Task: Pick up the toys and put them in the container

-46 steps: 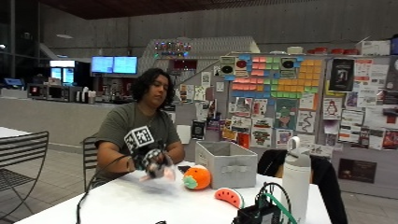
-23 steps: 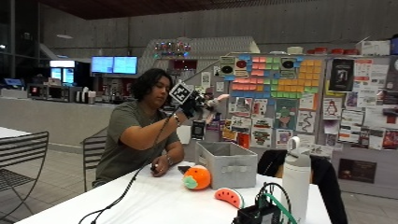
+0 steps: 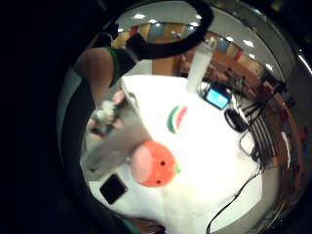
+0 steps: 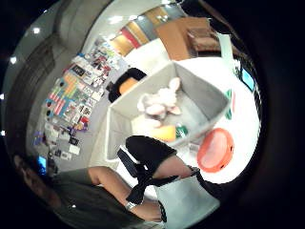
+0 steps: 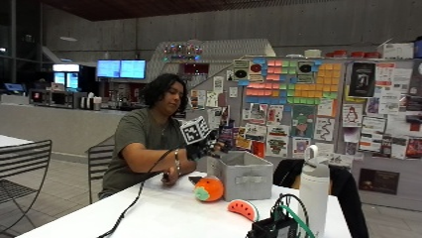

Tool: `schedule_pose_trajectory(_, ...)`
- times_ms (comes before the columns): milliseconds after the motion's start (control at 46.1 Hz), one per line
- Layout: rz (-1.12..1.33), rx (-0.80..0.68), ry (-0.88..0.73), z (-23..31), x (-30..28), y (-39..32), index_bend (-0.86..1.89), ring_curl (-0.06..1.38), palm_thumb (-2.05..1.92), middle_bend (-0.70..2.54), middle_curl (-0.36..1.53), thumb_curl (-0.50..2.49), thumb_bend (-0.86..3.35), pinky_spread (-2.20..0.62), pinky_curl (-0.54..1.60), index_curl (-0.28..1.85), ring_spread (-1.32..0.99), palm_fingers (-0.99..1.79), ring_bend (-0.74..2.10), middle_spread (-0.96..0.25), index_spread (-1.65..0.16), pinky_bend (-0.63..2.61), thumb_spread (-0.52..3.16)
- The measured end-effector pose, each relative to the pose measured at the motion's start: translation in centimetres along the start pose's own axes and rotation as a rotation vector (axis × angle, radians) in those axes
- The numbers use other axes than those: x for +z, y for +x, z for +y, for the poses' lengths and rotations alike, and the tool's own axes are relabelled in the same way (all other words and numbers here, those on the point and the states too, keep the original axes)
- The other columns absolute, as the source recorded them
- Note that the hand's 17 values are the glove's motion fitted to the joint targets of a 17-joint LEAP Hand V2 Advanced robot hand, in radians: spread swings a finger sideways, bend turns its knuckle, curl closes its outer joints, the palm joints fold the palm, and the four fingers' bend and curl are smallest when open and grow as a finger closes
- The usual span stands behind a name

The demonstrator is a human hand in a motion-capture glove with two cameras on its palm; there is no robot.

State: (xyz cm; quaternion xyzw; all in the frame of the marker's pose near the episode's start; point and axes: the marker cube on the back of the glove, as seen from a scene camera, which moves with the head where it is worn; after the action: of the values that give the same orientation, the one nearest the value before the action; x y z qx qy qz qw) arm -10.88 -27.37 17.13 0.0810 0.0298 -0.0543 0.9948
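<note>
Outside view: gloved right hand (image 5: 200, 148) above grey container (image 5: 240, 174) rim, fingers not clear, cannot tell if they hold something | white plush toy (image 4: 159, 102) lies inside | orange toy (image 5: 208, 189) touches container wall, watermelon toy (image 5: 242, 208) near, free table (image 5: 151, 213) around them.

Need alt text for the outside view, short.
A seated person holds the gloved right hand above the open top of a grey fabric container on a white table. Beside the container lie an orange round toy and a watermelon-slice toy. A white bottle stands nearer the camera.
</note>
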Motion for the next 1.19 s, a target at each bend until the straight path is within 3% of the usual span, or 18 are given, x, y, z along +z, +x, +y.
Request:
schedule_pose_trajectory(282,0.014,0.158,-0.209,5.8,9.9,6.1,0.09,0.34,-0.09,0.31,0.49,0.32,-0.08,0.01,0.37,0.45,-0.19,-0.14,0.58,-0.12,-0.28,1.07,0.89)
schedule_pose_trajectory(369,0.013,0.173,-0.167,6.9,11.7,6.7,0.10,0.33,-0.08,0.29,0.47,0.31,-0.08,0.03,0.37,0.42,-0.18,-0.12,0.54,-0.10,-0.25,1.09,0.87)
schedule_pose_trajectory(434,-0.007,0.178,-0.053,7.5,11.9,6.7,0.19,0.33,0.00,0.23,0.45,0.31,-0.01,0.02,0.38,0.43,-0.20,0.06,0.56,-0.11,-0.28,1.14,0.98)
schedule_pose_trajectory(456,-0.015,0.178,-0.021,7.7,11.8,6.6,0.23,0.35,0.10,0.27,0.46,0.33,0.05,-0.03,0.37,0.44,-0.22,0.29,0.65,-0.13,-0.30,1.13,1.05)
schedule_pose_trajectory(521,-0.038,0.178,0.052,7.9,11.3,6.8,0.15,0.34,0.20,0.37,0.47,0.36,0.12,-0.14,0.32,0.40,-0.27,0.65,0.82,-0.18,-0.31,1.07,1.15)
schedule_pose_trajectory(586,-0.064,0.168,0.109,8.1,10.2,6.9,0.11,0.39,0.38,0.46,0.52,0.42,0.20,-0.25,0.34,0.38,-0.33,0.94,1.02,-0.24,-0.32,1.12,1.12)
schedule_pose_trajectory(695,-0.070,0.125,0.196,8.6,7.0,5.6,0.14,0.49,0.49,0.57,0.60,0.49,0.25,-0.31,0.39,0.42,-0.36,1.05,1.16,-0.30,-0.33,1.19,1.10)
schedule_pose_trajectory(803,-0.116,0.050,0.354,8.0,0.5,1.9,0.18,0.55,0.53,0.69,0.69,0.54,0.26,-0.34,0.44,0.46,-0.38,1.08,1.25,-0.36,-0.35,1.22,1.07)
schedule_pose_trajectory(977,-0.292,-0.293,0.442,3.6,-12.6,-8.7,0.23,0.60,0.53,0.81,0.81,0.60,0.23,-0.37,0.47,0.55,-0.40,1.06,1.29,-0.42,-0.39,1.23,1.03)
schedule_pose_trajectory(1085,-0.327,-0.290,0.451,-0.4,-15.2,-12.5,0.26,0.61,0.51,0.83,0.86,0.64,0.21,-0.38,0.48,0.61,-0.41,1.01,1.29,-0.45,-0.42,1.24,1.01)
schedule_pose_trajectory(1194,-0.270,-0.347,0.409,-3.6,-14.2,-16.0,0.26,0.61,0.50,0.79,0.89,0.67,0.19,-0.38,0.48,0.68,-0.42,0.87,1.25,-0.46,-0.44,1.24,1.00)
